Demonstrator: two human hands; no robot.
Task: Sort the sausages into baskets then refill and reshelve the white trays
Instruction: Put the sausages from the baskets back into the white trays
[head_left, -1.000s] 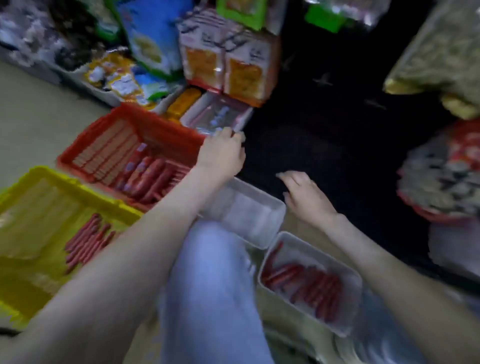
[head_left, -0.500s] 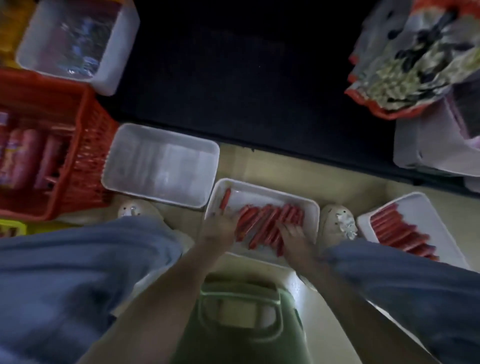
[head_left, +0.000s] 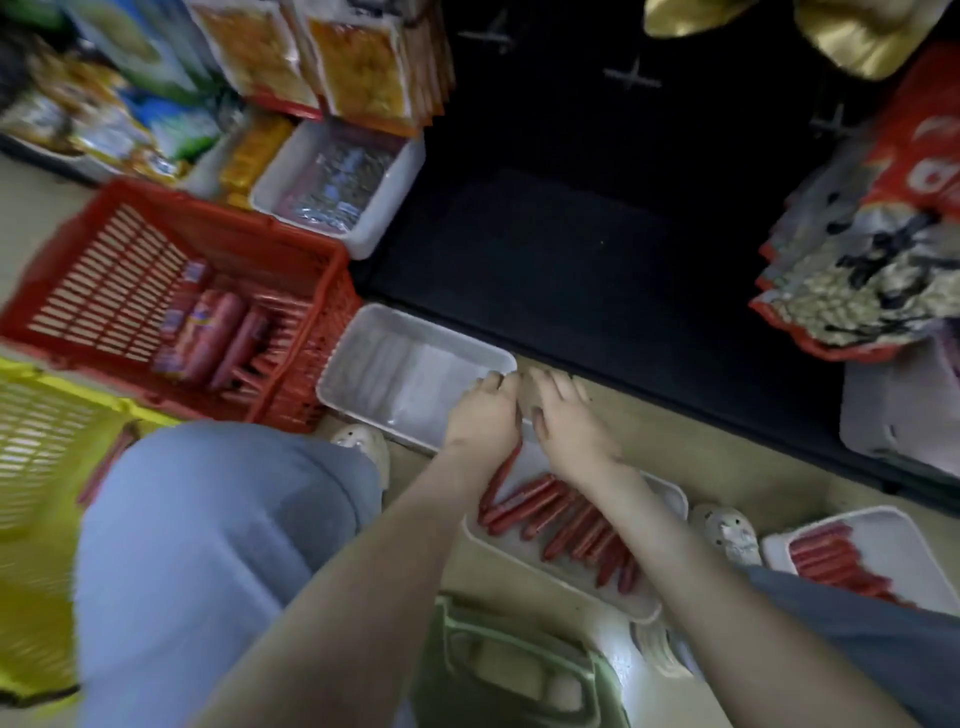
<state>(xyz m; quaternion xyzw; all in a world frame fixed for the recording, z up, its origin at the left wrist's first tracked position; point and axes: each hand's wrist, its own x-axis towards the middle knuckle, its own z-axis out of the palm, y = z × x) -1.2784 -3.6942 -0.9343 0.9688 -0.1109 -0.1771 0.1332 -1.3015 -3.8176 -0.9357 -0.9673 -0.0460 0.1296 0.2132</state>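
A white tray (head_left: 563, 578) with a row of thin red sausages (head_left: 571, 525) lies on the floor between my feet. My left hand (head_left: 483, 413) and right hand (head_left: 569, 423) sit side by side over its far end, next to the near corner of an empty white tray (head_left: 410, 374). The left fingers curl down at that corner and what they hold is hidden. The right fingers lie stretched out and flat. A red basket (head_left: 171, 200) holds thicker wrapped sausages (head_left: 218, 332). A yellow basket (head_left: 31, 415) stands at the left edge.
Another white tray (head_left: 896, 535) with sausages (head_left: 826, 558) lies at the right by my shoe. A green plastic stool (head_left: 509, 670) is under me. The dark bottom shelf (head_left: 597, 260) lies ahead, with a white tray of packets (head_left: 337, 182) at its left and snack bags (head_left: 857, 260) at its right.
The view swung from the shelf down to the floor and partly back up. Both hands came to the sausage tray, then slid to its far end.
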